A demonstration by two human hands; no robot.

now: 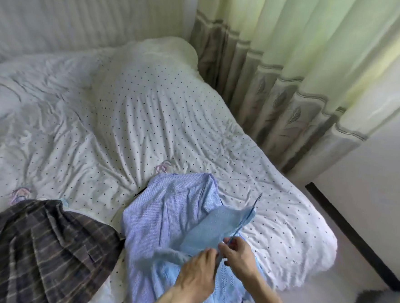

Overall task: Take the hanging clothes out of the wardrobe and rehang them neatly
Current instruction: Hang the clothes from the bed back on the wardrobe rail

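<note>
At the near edge of the bed, the left hand (197, 273) clutches a fold of a light blue knit top (215, 225), while the right hand (240, 257) pinches the thin blue hanger (247, 216) slanting up through it. The knit lies over a blue striped shirt (166, 210), with a dark plaid garment (41, 246) to its left, both spread on the polka-dot duvet (149, 114); pale green curtains (296, 51) hang beyond
</note>
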